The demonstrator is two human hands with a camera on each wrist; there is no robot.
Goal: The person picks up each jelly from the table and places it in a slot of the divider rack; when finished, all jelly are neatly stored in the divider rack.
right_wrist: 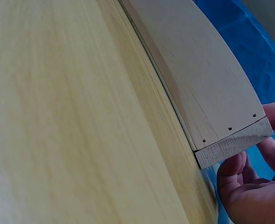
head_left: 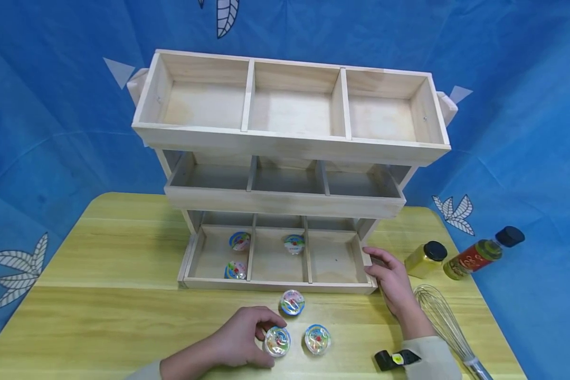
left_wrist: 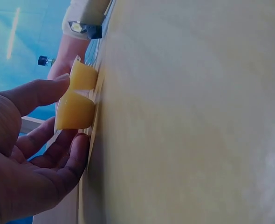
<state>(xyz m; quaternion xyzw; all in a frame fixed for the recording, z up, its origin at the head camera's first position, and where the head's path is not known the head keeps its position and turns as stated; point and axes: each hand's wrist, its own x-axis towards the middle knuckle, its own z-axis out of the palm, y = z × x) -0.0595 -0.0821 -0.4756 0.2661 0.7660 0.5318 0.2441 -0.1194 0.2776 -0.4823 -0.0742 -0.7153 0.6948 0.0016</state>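
My left hand (head_left: 244,338) has its thumb and fingers around a small jelly cup (head_left: 277,342) on the table. Seen from the left wrist, the cup (left_wrist: 76,111) is orange and stands between thumb and fingers, another orange cup (left_wrist: 83,76) just beyond. Two more foil-topped jelly cups lie close by, one to the right (head_left: 317,339) and one (head_left: 292,302) before the rack. At the bottom tray's right end, my right hand (head_left: 394,279) grips the side board of the three-tier wooden rack (head_left: 275,286). The right wrist view shows fingers on both sides of the board's corner (right_wrist: 235,142).
In the bottom tray, two jelly cups sit in the left compartment (head_left: 209,258) and one (head_left: 294,244) in the middle. Right of the rack stand a black-capped yellow jar (head_left: 423,261) and a bottle (head_left: 475,257). A whisk (head_left: 444,316) lies beside the right forearm.
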